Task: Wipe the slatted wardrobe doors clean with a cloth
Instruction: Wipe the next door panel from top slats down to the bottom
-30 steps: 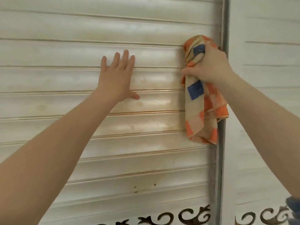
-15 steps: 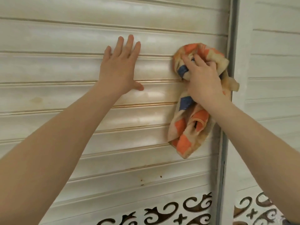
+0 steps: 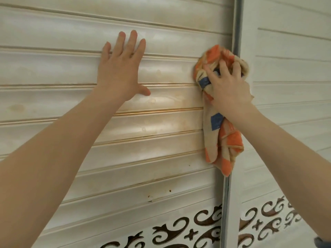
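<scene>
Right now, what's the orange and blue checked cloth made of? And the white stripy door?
The orange, blue and cream checked cloth looks like soft woven cotton or terry: it bunches and droops in folds under the right hand. The pale slatted wardrobe door looks like painted or laminated wood, maybe plastic: its smooth slats shine a little and show yellowish stains.

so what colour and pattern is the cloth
The cloth is beige with orange and blue blocks in a patchwork check, seen in the head view.
</scene>
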